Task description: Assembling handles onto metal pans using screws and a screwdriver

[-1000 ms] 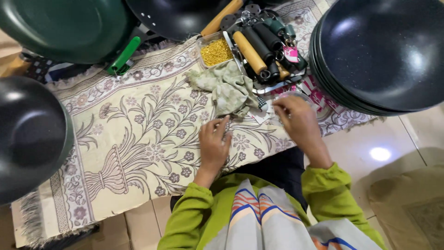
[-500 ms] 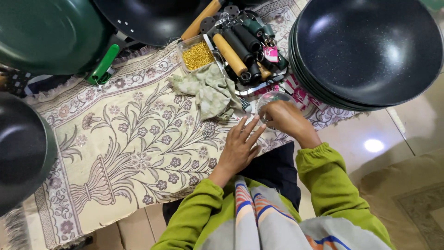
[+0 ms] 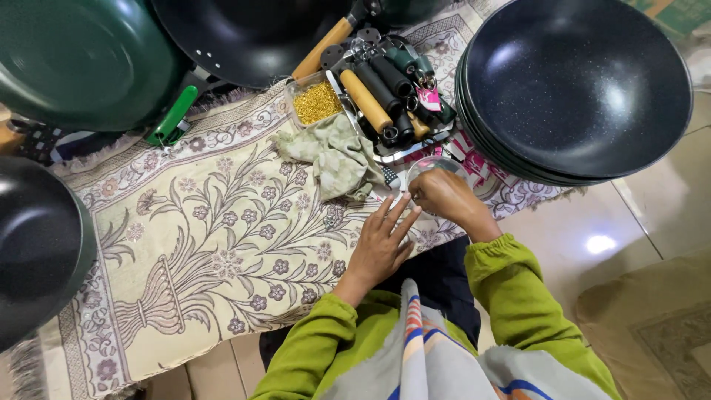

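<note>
Right hand [image 3: 443, 196] curls closed over a small clear container [image 3: 433, 164] at the mat's edge, beside the stack of dark woks [image 3: 578, 89]. That stack overhangs the floral mat [image 3: 200, 237]; an elbow bump could likely topple it. Left hand [image 3: 381, 241] lies open, fingers spread flat on the mat, touching nothing else. Nearby, the tray of handles [image 3: 385, 92] and the tub of gold beads [image 3: 317, 102] could spill if the green cloth [image 3: 337, 152] gets tugged.
</note>
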